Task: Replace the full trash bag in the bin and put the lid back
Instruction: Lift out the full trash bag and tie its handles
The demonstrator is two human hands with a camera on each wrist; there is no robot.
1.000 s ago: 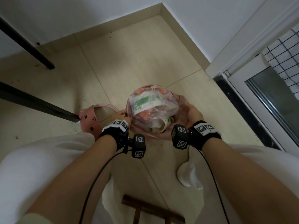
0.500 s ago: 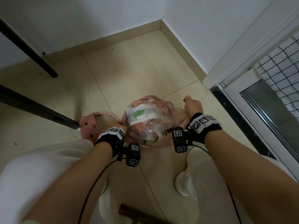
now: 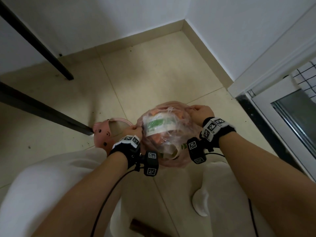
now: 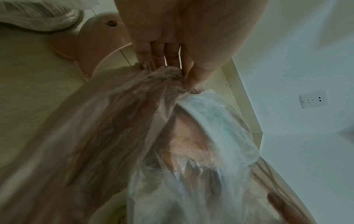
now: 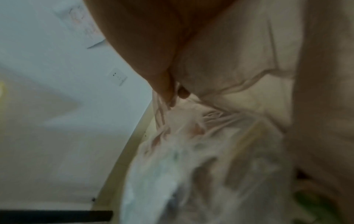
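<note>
A full pink see-through trash bag [image 3: 164,134], stuffed with white and green wrappers and orange scraps, sits between my two hands. My left hand [image 3: 134,131] pinches a gathered bunch of the bag's edge [image 4: 164,75] on its left side. My right hand [image 3: 201,112] grips the bag's edge [image 5: 172,103] at its far right. The pink lid [image 3: 106,134], with a small face on it, lies on the floor just left of the bag. The bin itself is hidden under the bag.
Black metal legs [image 3: 46,113] slant across the floor at left. A white wall corner [image 3: 186,26] stands behind, a glass door frame [image 3: 266,103] at right. My white-clad knees [image 3: 51,177] flank the bag. A brown wooden piece [image 3: 142,228] lies near the bottom edge.
My right hand has moved from the bag's near right side round to its far right edge and taken hold there. The left hand stays on the left edge, and the bag sits higher.
</note>
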